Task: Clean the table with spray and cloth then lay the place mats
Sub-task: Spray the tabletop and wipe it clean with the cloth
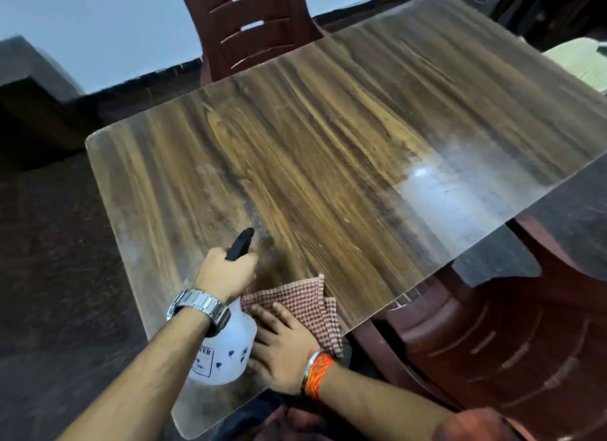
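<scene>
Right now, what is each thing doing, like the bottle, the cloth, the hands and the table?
spray bottle: held at the neck, nozzle aimed over the table.
cloth: folded, lying at the table's near edge.
left hand: grips the spray bottle.
right hand: flat, fingers pressing the cloth.
table: no mats on it yet.
chair: at the far edge.

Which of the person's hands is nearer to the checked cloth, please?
Right. The right hand rests flat on the cloth; the left hand grips the spray bottle beside it.
</scene>
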Demonstrator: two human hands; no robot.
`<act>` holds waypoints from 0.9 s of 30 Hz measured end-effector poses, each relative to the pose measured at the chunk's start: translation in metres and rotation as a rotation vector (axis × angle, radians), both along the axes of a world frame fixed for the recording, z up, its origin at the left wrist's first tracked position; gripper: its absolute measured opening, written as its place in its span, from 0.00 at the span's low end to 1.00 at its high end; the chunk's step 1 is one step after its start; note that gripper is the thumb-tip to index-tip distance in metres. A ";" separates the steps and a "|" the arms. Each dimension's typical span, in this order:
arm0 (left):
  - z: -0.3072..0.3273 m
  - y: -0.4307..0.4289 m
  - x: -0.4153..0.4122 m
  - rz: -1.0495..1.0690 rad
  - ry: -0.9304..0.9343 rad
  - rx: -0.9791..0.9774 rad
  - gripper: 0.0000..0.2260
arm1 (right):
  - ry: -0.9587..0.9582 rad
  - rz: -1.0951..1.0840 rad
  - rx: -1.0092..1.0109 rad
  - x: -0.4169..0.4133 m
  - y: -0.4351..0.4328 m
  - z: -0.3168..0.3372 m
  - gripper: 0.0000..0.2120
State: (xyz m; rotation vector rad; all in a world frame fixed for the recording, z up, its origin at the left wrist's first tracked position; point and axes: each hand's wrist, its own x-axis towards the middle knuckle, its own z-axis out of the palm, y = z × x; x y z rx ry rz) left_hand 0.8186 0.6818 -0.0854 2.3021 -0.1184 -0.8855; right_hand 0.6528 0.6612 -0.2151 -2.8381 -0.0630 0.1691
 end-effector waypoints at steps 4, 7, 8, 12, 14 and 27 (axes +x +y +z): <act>-0.004 0.031 0.020 0.032 0.000 0.013 0.09 | -0.006 0.267 -0.044 0.017 -0.019 -0.007 0.24; -0.005 0.053 0.035 0.011 0.002 0.057 0.07 | 0.005 0.213 -0.128 0.054 -0.057 -0.005 0.25; -0.005 0.058 0.039 0.001 0.019 0.063 0.06 | 0.015 0.102 -0.145 0.071 -0.070 -0.002 0.26; -0.004 0.079 0.056 -0.082 0.144 0.062 0.12 | 0.099 -0.285 -0.116 0.152 -0.117 0.004 0.26; -0.004 0.091 0.062 -0.084 0.198 0.071 0.16 | 0.116 -0.479 -0.071 0.187 -0.120 0.008 0.26; 0.002 0.130 0.098 0.184 0.015 -0.118 0.12 | -0.093 0.382 -0.018 0.227 0.017 0.001 0.23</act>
